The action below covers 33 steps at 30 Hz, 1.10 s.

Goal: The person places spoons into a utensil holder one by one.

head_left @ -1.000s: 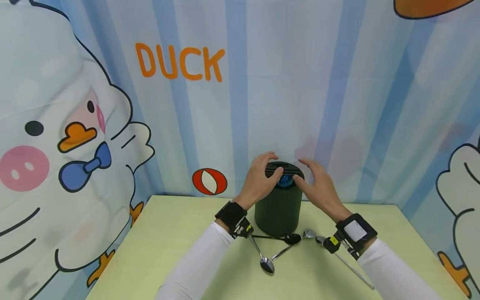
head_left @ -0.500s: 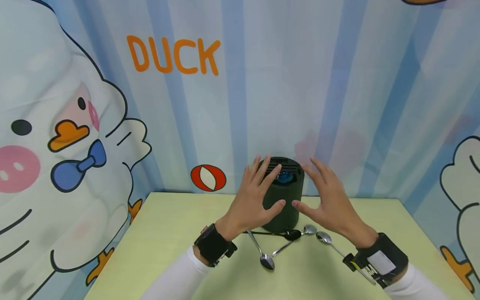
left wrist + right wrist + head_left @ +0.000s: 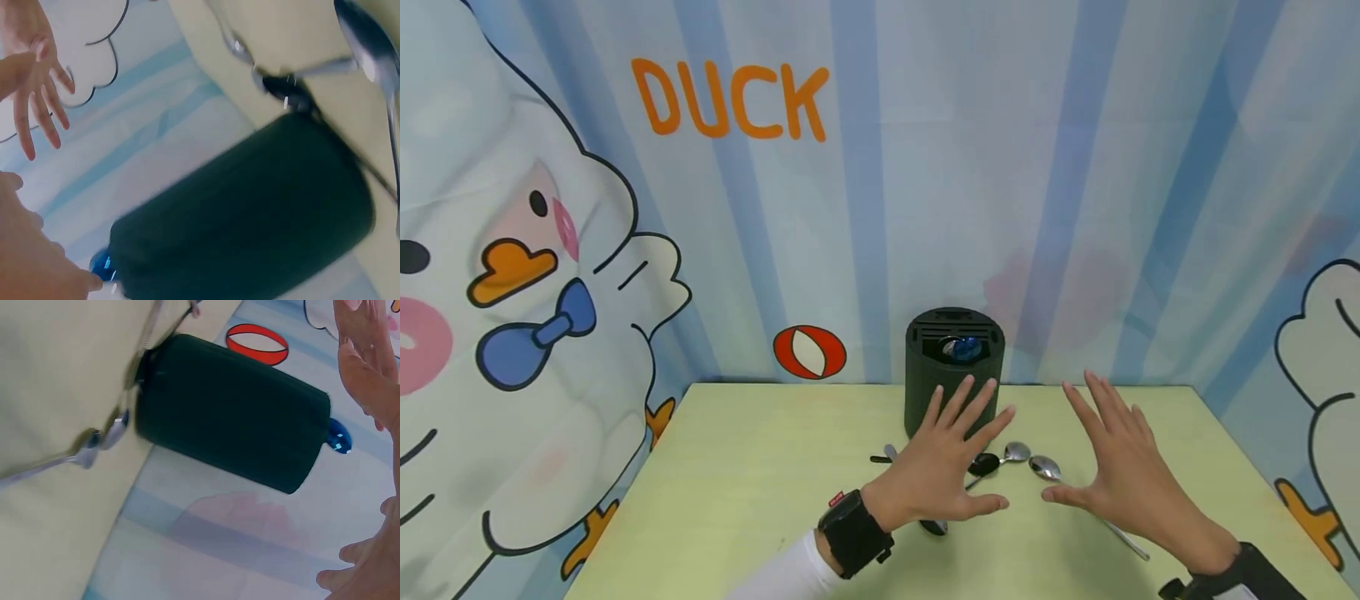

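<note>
A dark green cylinder-shaped holder [image 3: 953, 383] with a slotted top stands upright at the back of the table. A shiny blue rounded piece [image 3: 964, 348] sits in its top opening and juts out at the rim in the right wrist view; its kind is unclear. My left hand [image 3: 936, 471], fingers spread, hovers in front of the holder and covers part of the spoons. My right hand [image 3: 1131, 479] is held further right, fingers spread too. Neither hand holds anything. Below them lie a black spoon [image 3: 984, 464] and silver spoons [image 3: 1017, 452].
Another silver spoon [image 3: 1045, 467] points toward the right front, partly behind my right hand. One more spoon bowl [image 3: 934, 527] shows below my left hand. The pale yellow table [image 3: 775, 467] ends at a striped curtain [image 3: 925, 208] close behind the holder.
Both hands have come away from the holder's top, back toward me and lower, with fingers spreading. The right hand has also moved right. The holder has stayed on the table.
</note>
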Each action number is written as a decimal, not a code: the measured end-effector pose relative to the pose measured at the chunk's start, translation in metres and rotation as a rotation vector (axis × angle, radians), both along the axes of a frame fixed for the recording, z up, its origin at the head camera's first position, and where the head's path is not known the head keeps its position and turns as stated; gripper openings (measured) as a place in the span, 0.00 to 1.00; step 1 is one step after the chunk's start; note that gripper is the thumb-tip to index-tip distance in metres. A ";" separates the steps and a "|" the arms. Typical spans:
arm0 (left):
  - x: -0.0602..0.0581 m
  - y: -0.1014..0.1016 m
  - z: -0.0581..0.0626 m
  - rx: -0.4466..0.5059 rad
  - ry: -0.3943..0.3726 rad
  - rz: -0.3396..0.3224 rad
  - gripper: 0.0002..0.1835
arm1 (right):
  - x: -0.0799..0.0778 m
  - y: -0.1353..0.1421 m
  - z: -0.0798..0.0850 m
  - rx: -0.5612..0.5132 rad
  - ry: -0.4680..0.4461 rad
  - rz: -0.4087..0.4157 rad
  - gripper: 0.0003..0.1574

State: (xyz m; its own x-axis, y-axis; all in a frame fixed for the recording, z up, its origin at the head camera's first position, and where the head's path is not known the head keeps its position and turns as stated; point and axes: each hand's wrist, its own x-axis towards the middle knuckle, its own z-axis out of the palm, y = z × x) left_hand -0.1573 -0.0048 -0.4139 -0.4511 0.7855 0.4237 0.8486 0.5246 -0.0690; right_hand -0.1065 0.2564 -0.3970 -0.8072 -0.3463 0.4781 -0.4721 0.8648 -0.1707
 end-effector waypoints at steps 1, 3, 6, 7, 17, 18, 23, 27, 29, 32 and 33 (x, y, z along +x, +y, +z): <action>0.000 0.006 -0.003 -0.030 -0.003 0.003 0.54 | 0.002 0.004 -0.004 -0.005 -0.019 -0.011 0.76; -0.002 0.018 -0.009 -0.082 -0.018 0.002 0.55 | 0.007 0.011 -0.012 -0.010 -0.048 -0.034 0.77; -0.004 0.041 -0.021 -0.142 -0.035 -0.003 0.55 | 0.013 0.023 -0.023 -0.010 -0.084 -0.077 0.77; -0.004 0.049 -0.025 -0.159 -0.046 -0.002 0.55 | 0.015 0.027 -0.027 -0.009 -0.097 -0.091 0.77; -0.009 0.111 -0.053 -0.303 -0.105 -0.001 0.55 | 0.028 0.053 -0.056 0.020 -0.241 -0.199 0.78; -0.010 0.115 -0.054 -0.313 -0.110 -0.001 0.55 | 0.027 0.056 -0.059 0.023 -0.238 -0.200 0.78; -0.014 0.129 -0.061 -0.390 -0.139 0.040 0.52 | 0.023 0.062 -0.075 0.065 -0.259 -0.200 0.77; -0.016 0.137 -0.073 -0.443 -0.139 0.096 0.51 | 0.024 0.062 -0.089 0.131 -0.328 -0.212 0.79; -0.016 0.141 -0.080 -0.458 -0.147 0.108 0.51 | 0.024 0.062 -0.094 0.147 -0.357 -0.220 0.79; -0.016 0.143 -0.088 -0.482 -0.174 0.107 0.50 | 0.023 0.060 -0.098 0.155 -0.407 -0.229 0.77; -0.016 0.144 -0.090 -0.490 -0.189 0.106 0.50 | 0.022 0.060 -0.099 0.160 -0.429 -0.230 0.77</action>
